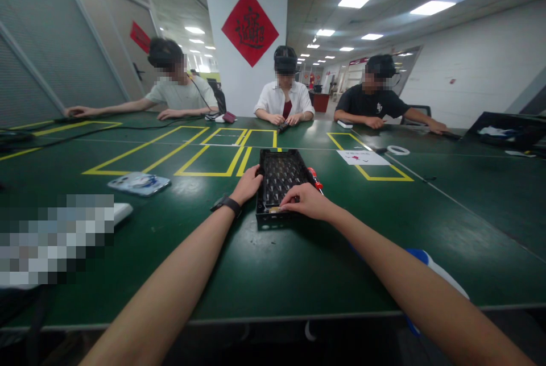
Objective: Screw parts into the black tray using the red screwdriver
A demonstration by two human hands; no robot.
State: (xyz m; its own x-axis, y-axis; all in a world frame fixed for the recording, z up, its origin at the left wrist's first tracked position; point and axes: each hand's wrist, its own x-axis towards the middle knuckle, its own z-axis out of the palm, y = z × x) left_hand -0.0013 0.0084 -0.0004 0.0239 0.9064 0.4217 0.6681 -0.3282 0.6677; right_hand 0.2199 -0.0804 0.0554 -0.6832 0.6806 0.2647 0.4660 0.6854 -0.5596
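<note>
A black perforated tray (279, 175) lies on the green table (273, 263) straight ahead of me. My left hand (247, 184) grips the tray's left rim, fingers curled over the edge; a dark watch sits on that wrist. My right hand (305, 201) rests on the tray's near right corner, its fingers pinched over a small pale piece that I cannot make out. A red-handled screwdriver (314, 178) lies against the tray's right side.
Three people sit across the table, their hands on it. A plastic-wrapped packet (139, 183) lies to the left, a white sheet (362, 157) and a tape ring (398, 150) to the right. Yellow tape boxes mark the tabletop. A blue-white object (435, 269) sits under my right forearm.
</note>
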